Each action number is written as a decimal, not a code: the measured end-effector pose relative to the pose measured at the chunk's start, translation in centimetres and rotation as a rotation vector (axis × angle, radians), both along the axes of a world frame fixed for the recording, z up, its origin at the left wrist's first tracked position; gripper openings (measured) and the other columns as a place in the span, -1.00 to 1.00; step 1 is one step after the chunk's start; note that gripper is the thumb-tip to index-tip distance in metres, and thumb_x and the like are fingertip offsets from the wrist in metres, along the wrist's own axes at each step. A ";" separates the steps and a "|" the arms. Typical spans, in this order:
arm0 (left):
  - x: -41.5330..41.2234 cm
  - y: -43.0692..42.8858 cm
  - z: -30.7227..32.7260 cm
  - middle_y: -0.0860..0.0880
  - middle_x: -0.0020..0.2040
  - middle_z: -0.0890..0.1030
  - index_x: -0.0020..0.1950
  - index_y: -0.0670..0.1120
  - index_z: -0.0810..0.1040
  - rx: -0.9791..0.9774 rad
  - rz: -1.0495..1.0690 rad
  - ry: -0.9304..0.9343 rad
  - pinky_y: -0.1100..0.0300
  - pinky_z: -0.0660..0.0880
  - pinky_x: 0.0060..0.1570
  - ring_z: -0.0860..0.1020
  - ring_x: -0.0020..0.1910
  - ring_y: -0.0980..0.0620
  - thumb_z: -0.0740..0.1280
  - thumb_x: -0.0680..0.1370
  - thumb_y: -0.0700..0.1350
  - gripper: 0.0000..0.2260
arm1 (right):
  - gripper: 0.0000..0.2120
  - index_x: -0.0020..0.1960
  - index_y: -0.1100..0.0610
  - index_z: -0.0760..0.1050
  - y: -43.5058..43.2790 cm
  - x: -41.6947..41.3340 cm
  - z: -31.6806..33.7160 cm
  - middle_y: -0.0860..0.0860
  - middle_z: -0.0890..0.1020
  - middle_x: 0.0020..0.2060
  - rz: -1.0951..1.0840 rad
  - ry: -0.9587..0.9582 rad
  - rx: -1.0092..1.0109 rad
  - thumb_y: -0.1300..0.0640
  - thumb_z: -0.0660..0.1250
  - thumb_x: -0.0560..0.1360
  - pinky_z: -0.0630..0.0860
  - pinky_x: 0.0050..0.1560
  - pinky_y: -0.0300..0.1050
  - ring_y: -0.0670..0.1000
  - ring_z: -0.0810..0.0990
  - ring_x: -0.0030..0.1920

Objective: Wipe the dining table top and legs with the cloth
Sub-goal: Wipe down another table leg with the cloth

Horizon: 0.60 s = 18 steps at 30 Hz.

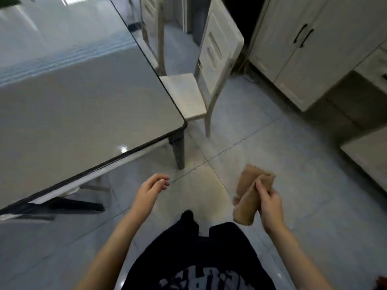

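Gripping a folded brown cloth [252, 195] in the right hand [270, 204], held above the tiled floor [282, 164] off the glossy tabletop's [83, 105] near corner, left hand [149, 190] free, fingers loosely curled, dark table leg [179, 152] beneath that corner, pale chair [207, 80] alongside the tabletop's right edge.

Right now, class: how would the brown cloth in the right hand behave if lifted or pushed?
Probably floppy: the crumpled brown fabric cloth folds and droops around the right hand. Likely light, since one hand holds it. It should slide easily over the glossy grey table top.
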<state>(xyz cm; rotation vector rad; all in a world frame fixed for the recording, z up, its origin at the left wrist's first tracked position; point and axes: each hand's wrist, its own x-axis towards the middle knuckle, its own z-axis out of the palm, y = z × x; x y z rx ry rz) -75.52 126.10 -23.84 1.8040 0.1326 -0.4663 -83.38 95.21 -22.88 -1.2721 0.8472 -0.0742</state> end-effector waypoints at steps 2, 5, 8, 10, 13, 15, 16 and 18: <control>1.5 -1.5 0.0 -0.10 -0.06 0.63 0.02 -0.08 0.57 0.003 0.024 -0.003 0.29 0.49 -0.06 0.58 -0.08 0.03 0.16 0.61 -0.17 -0.81 | -0.66 0.09 0.17 0.54 -1.9 2.7 0.1 0.09 0.66 -0.01 0.055 -0.005 -0.027 -0.04 0.38 0.43 0.63 -0.18 -0.22 -0.08 0.70 -0.14; 2.7 -3.6 -0.4 -0.07 -0.09 0.64 0.02 -0.12 0.58 0.000 0.125 -0.003 0.32 0.52 -0.08 0.59 -0.12 0.11 0.17 0.61 -0.19 -0.82 | -0.86 0.07 0.15 0.55 -4.5 6.7 -0.3 0.10 0.67 -0.02 0.166 0.024 -0.070 0.13 0.30 0.57 0.63 -0.09 -0.13 -0.01 0.69 -0.10; 2.7 -5.8 -1.7 -0.06 -0.13 0.65 -0.05 -0.05 0.59 -0.012 0.284 0.006 0.31 0.51 -0.09 0.60 -0.15 0.14 0.21 0.55 -0.10 -0.83 | -0.90 0.06 0.13 0.55 -6.6 11.6 -1.2 0.06 0.67 -0.06 0.334 0.029 -0.115 0.16 0.30 0.57 0.62 -0.12 -0.26 -0.08 0.68 -0.12; 2.2 -7.6 -2.4 -0.08 -0.12 0.65 -0.05 -0.06 0.59 -0.014 0.410 0.035 0.38 0.50 -0.13 0.60 -0.16 0.16 0.22 0.53 -0.08 -0.84 | -0.92 0.03 0.11 0.56 -7.7 15.1 -2.2 0.05 0.66 -0.07 0.464 0.039 -0.128 0.16 0.31 0.57 0.59 -0.18 -0.34 -0.17 0.67 -0.20; 1.4 -10.1 -3.6 -0.09 -0.15 0.62 -0.08 -0.08 0.56 -0.024 0.567 0.064 0.43 0.49 -0.18 0.58 -0.23 0.20 0.19 0.45 -0.05 -0.80 | -0.90 0.07 0.09 0.54 -8.3 19.1 -3.5 0.02 0.65 -0.07 0.619 0.031 -0.108 0.14 0.30 0.57 0.57 -0.22 -0.37 -0.20 0.65 -0.22; 1.2 -11.2 -4.9 -0.08 -0.15 0.61 -0.09 -0.04 0.55 -0.029 0.628 0.097 0.40 0.49 -0.19 0.57 -0.21 0.12 0.19 0.43 -0.03 -0.81 | -0.86 0.12 0.09 0.52 -8.3 21.2 -4.3 -0.02 0.64 -0.05 0.675 0.020 -0.108 0.11 0.28 0.58 0.56 -0.20 -0.34 -0.21 0.64 -0.17; 1.4 -11.6 -5.7 -0.07 -0.15 0.61 -0.09 -0.03 0.55 -0.027 0.653 0.113 0.36 0.49 -0.18 0.56 -0.20 0.09 0.20 0.44 -0.03 -0.82 | -0.83 0.16 0.10 0.50 -8.3 22.2 -4.8 -0.03 0.63 -0.03 0.692 0.014 -0.108 0.10 0.26 0.59 0.55 -0.15 -0.31 -0.18 0.62 -0.12; 2.1 -11.9 -7.6 -0.06 -0.13 0.61 -0.06 -0.03 0.56 -0.019 0.677 0.148 0.31 0.48 -0.17 0.56 -0.16 0.04 0.24 0.51 -0.07 -0.88 | -0.79 0.21 0.09 0.48 -7.7 23.9 -6.5 0.01 0.63 0.04 0.694 -0.010 -0.101 0.09 0.25 0.60 0.56 -0.07 -0.28 -0.09 0.60 0.00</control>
